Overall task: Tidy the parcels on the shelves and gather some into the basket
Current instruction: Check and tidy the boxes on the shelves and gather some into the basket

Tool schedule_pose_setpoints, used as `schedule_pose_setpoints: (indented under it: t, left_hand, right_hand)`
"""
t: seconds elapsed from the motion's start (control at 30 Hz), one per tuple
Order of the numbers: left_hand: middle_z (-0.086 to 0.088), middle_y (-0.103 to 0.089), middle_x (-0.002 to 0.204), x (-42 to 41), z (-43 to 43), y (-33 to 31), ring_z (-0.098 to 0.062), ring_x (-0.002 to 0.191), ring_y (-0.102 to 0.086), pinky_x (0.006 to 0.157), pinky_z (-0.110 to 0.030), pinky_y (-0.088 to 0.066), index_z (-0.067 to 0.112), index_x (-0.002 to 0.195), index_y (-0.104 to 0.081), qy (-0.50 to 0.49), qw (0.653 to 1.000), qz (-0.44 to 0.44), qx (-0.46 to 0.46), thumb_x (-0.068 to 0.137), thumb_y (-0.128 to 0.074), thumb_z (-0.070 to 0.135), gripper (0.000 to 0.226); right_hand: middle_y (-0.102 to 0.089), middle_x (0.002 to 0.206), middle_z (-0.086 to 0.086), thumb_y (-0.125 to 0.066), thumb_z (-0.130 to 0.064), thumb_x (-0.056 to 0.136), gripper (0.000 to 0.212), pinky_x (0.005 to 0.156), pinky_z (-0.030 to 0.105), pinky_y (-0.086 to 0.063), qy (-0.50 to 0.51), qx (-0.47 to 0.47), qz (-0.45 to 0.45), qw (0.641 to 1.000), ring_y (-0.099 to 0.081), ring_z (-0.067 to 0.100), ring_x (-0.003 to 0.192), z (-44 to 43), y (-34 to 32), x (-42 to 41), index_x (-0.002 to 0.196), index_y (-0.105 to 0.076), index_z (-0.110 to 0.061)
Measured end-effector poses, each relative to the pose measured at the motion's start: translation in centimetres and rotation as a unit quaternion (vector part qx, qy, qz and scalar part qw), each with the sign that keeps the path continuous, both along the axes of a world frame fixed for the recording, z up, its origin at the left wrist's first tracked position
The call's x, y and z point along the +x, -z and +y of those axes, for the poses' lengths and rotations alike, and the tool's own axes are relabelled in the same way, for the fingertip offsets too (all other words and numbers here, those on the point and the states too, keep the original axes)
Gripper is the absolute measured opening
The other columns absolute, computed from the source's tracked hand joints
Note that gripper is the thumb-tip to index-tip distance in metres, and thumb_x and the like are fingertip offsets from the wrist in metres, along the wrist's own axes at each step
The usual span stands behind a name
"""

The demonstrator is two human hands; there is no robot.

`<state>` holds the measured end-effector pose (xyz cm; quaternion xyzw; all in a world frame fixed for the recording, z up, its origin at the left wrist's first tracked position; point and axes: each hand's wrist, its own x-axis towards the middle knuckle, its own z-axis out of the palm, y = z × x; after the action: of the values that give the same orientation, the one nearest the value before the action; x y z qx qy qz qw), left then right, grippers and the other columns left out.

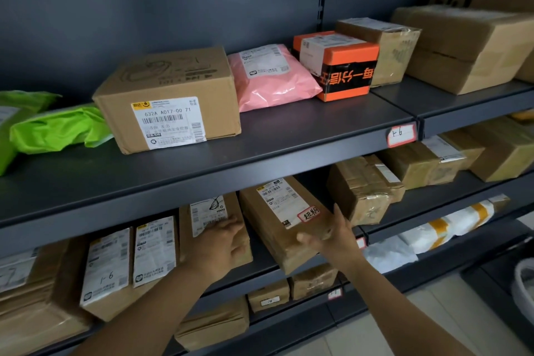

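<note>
Both hands reach to the middle shelf [260, 263]. The left hand [222, 240] lies flat, fingers relaxed, on an upright brown parcel [208, 211]. At its 3 o'clock, the right hand [335, 235] is spread against the near corner of a tilted brown parcel [277, 211], fingers straight along its side and thumb across the front, not clenched. That parcel sits askew and overhangs the shelf edge, so the tidying looks only partly done. The parcels at 9 o'clock stand labels forward. On the top shelf [260, 130] at 12 o'clock, a pink bag [268, 78] and an orange box [338, 63] lie loosely. The basket [524, 286] shows only its rim at 4 o'clock, its contents hidden, so the gathering seems still to come.
</note>
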<state>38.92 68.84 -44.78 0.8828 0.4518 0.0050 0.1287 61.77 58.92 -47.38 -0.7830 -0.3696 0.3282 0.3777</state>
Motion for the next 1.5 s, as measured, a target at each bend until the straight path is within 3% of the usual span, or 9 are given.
schedule_pose_setpoints:
  t: [0.1, 0.23, 0.33, 0.43, 0.57, 0.73, 0.93, 1.3, 1.5]
  left_hand:
    - [0.0, -0.054, 0.129, 1.3, -1.6, -0.4, -0.02, 0.119, -0.047, 0.097, -0.028, -0.04, 0.019, 0.129, -0.057, 0.019, 0.997, -0.029, 0.069, 0.096, -0.047, 0.04, 0.04]
    - [0.0, -0.063, 0.118, 4.1, -4.0, -0.6, -0.014, 0.103, -0.06, 0.084, -0.019, -0.044, 0.014, 0.125, -0.057, -0.061, 0.983, -0.116, -0.13, 0.097, -0.043, 0.043, 0.042]
    - [0.004, -0.062, 0.111, 5.5, -4.9, 0.1, -0.017, 0.1, -0.061, 0.094, -0.032, -0.049, 0.018, 0.118, -0.053, -0.171, 0.896, -0.222, -0.345, 0.096, -0.046, 0.044, 0.035]
    - [0.005, -0.059, 0.103, 5.7, -6.2, 0.4, -0.015, 0.088, -0.061, 0.079, -0.029, -0.053, 0.021, 0.129, -0.044, -0.229, 0.817, -0.294, -0.441, 0.095, -0.054, 0.028, 0.036]
    - [-0.006, -0.051, 0.133, 5.9, -8.2, 0.9, -0.017, 0.104, -0.055, 0.065, -0.019, -0.051, 0.018, 0.143, -0.033, -0.176, 0.844, -0.287, -0.418, 0.092, -0.058, 0.012, 0.057]
    - [0.002, -0.052, 0.133, 6.1, -11.0, 1.0, -0.015, 0.115, -0.053, 0.097, -0.041, -0.049, 0.027, 0.138, -0.036, -0.083, 0.911, -0.22, -0.338, 0.09, -0.062, 0.018, 0.055]
    - [0.009, -0.052, 0.126, 6.5, -15.2, -1.2, -0.012, 0.111, -0.053, 0.089, -0.032, -0.049, 0.031, 0.131, -0.036, -0.004, 0.947, -0.184, -0.261, 0.092, -0.058, 0.016, 0.046]
    - [0.004, -0.056, 0.126, 17.2, -36.4, -4.8, -0.017, 0.113, -0.054, 0.096, -0.034, -0.043, 0.022, 0.13, -0.042, 0.124, 0.946, -0.174, -0.245, 0.093, -0.058, 0.017, 0.041]
    - [0.005, -0.057, 0.121, 27.2, -52.6, -6.5, -0.017, 0.111, -0.056, 0.098, -0.037, -0.045, 0.018, 0.131, -0.046, 0.23, 0.916, -0.164, -0.284, 0.091, -0.06, 0.014, 0.043]
  right_hand:
    - [-0.035, 0.149, 0.009, -0.066, -0.05, 0.081, 0.091, 0.109, 0.044, -0.034, 0.071, 0.012, 0.114, 0.991, -0.037, 0.029, 0.134, 0.9, 0.1, 0.4, 0.15, -0.017, -0.017]
    - [-0.054, 0.122, 0.009, -0.063, -0.03, 0.089, 0.053, 0.087, 0.034, -0.044, 0.095, 0.004, 0.124, 0.988, -0.054, 0.024, 0.105, 0.5, 0.4, 0.4, 0.133, -0.041, -0.009]
    - [-0.058, 0.097, -0.001, -0.068, -0.02, 0.087, 0.04, 0.081, 0.031, -0.042, 0.11, 0.004, 0.166, 0.98, -0.055, 0.019, 0.094, -1.2, 0.4, 0.0, 0.117, -0.043, -0.012]
    - [-0.063, 0.095, -0.001, -0.071, -0.012, 0.083, 0.032, 0.092, 0.04, -0.049, 0.118, -0.019, 0.212, 0.97, -0.061, 0.018, 0.094, -3.8, 0.7, -0.3, 0.106, -0.048, -0.012]
    - [-0.065, 0.102, -0.003, -0.065, 0.007, 0.079, 0.039, 0.093, 0.045, -0.052, 0.126, 0.004, 0.231, 0.965, -0.062, 0.019, 0.1, -8.0, 1.0, -1.2, 0.106, -0.05, -0.016]
    - [-0.057, 0.103, -0.01, -0.058, 0.02, 0.076, 0.065, 0.075, 0.028, -0.056, 0.139, 0.073, 0.253, 0.955, -0.056, 0.012, 0.098, -12.8, 0.8, -2.5, 0.123, -0.039, -0.02]
    - [-0.059, 0.11, -0.006, -0.055, 0.024, 0.073, 0.072, 0.065, 0.022, -0.053, 0.15, 0.121, 0.285, 0.939, -0.057, 0.013, 0.104, -18.0, -0.4, -2.6, 0.122, -0.039, -0.025]
    - [-0.06, 0.109, -0.006, -0.057, 0.017, 0.077, 0.07, 0.07, 0.02, -0.052, 0.243, 0.156, 0.238, 0.927, -0.058, 0.009, 0.096, -41.7, -4.6, 5.3, 0.133, -0.036, -0.02]
    - [-0.06, 0.113, -0.011, -0.058, -0.012, 0.091, 0.048, 0.089, 0.032, -0.052, 0.365, 0.177, 0.177, 0.897, -0.059, 0.012, 0.104, -60.7, -6.5, 10.4, 0.133, -0.039, -0.027]
